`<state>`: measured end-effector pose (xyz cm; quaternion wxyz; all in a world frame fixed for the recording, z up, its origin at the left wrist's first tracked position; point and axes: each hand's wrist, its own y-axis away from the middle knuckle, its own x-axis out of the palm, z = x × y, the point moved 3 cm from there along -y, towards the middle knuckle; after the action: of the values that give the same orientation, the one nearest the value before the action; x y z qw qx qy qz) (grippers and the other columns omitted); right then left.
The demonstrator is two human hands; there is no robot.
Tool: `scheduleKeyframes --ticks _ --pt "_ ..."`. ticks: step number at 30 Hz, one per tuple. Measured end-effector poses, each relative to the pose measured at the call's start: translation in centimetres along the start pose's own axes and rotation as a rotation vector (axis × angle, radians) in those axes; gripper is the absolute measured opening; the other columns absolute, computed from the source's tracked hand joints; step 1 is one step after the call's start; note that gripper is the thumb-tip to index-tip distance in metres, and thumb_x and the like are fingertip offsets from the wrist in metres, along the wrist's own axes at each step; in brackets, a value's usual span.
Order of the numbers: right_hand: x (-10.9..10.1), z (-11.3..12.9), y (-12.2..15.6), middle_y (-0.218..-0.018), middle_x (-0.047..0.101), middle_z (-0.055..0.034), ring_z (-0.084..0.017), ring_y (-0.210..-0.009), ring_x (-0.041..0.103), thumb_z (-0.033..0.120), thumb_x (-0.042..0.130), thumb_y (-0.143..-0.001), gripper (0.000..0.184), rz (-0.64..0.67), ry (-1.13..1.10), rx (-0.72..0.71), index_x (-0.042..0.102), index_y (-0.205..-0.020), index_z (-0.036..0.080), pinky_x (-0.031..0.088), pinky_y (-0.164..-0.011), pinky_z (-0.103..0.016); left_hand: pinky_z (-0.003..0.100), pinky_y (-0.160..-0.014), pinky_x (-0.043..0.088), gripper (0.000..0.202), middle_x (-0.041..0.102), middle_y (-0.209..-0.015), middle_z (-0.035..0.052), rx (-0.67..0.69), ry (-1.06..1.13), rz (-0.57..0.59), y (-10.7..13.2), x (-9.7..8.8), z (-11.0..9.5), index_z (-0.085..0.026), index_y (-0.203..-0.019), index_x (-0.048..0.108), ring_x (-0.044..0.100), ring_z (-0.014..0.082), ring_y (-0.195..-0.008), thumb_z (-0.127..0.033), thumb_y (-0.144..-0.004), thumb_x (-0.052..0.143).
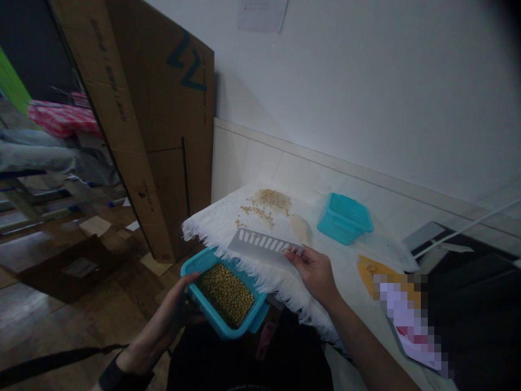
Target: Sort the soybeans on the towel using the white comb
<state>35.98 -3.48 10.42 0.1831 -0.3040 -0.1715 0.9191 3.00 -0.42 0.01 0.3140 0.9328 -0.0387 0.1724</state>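
Note:
My left hand (pixel 183 298) is closed on the rim and side of a turquoise plastic container (pixel 222 330). Small round yellow-green beans (pixel 228 293) lie inside it. This container is below the table's front edge, close to my body. In my right hand (pixel 315 269) is a flat grey plastic strip with a row of slots (pixel 260 247), pinched at its right end. The strip rests at or just above the fringed edge of a white cloth (pixel 220 212). Behind it, pale beans (pixel 272 198) are heaped and scattered on the cloth.
A second turquoise container (pixel 344 220) stands at the right of the cloth. Beyond it are a yellow packet (pixel 366 271) and a black object (pixel 468 304). A tall cardboard box (pixel 163 108) stands at the left, against the white wall (pixel 366 81). Cardboard pieces (pixel 61 266) lie on the floor.

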Motion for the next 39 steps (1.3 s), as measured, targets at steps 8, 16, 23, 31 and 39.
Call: scheduleKeyframes --ticks 8,16,23,31,39 --pt "-4.0 -3.0 -1.2 -0.084 0.085 -0.0065 -0.029 -0.079 0.079 0.06 0.074 -0.088 0.042 -0.261 0.093 0.059 0.086 -0.09 0.019 0.059 -0.072 -0.034 0.045 -0.075 0.067 0.05 0.081 -0.089 0.0075 0.005 -0.011 0.025 -0.1 0.0 0.1 -0.021 -0.102 0.077 0.078 0.0313 -0.085 -0.064 -0.078 0.084" --pt "-3.1 -3.8 -1.5 -0.091 0.087 -0.0082 -0.031 -0.085 0.081 0.062 0.076 -0.084 0.045 -0.188 -0.012 0.099 0.087 -0.092 0.019 0.062 -0.075 -0.037 0.045 -0.073 0.068 0.054 0.082 -0.092 0.0087 -0.001 -0.008 0.008 -0.4 -0.2 0.3 -0.018 -0.108 0.077 0.08 0.0306 -0.082 -0.063 -0.079 0.084" --pt "-2.4 -3.9 -2.2 -0.088 0.086 -0.009 -0.031 -0.081 0.081 0.073 0.079 -0.08 0.056 -0.167 -0.073 0.119 0.087 -0.091 0.019 0.063 -0.071 -0.037 0.045 -0.074 0.068 0.05 0.081 -0.091 0.0081 -0.005 0.016 0.027 -0.1 0.0 0.2 -0.02 -0.102 0.077 0.079 0.0313 -0.085 -0.062 -0.077 0.086" --pt "-1.3 -3.2 -2.6 -0.087 0.086 -0.009 -0.031 -0.082 0.081 0.077 0.081 -0.076 0.058 -0.147 -0.114 0.125 0.085 -0.087 0.02 0.064 -0.072 -0.038 0.045 -0.072 0.068 0.051 0.079 -0.088 0.0078 -0.011 0.005 -0.01 -0.2 -0.3 0.3 -0.019 -0.106 0.075 0.078 0.0308 -0.081 -0.061 -0.078 0.084" --pt "-1.0 -1.7 -2.5 -0.081 0.084 -0.0083 -0.029 -0.077 0.08 0.07 0.078 -0.08 0.052 -0.112 -0.079 0.099 0.085 -0.085 0.019 0.061 -0.067 -0.035 0.043 -0.07 0.067 0.052 0.082 -0.098 0.0095 -0.004 -0.002 0.002 -0.1 -0.3 0.3 -0.019 -0.109 0.075 0.08 0.0319 -0.086 -0.062 -0.08 0.083"
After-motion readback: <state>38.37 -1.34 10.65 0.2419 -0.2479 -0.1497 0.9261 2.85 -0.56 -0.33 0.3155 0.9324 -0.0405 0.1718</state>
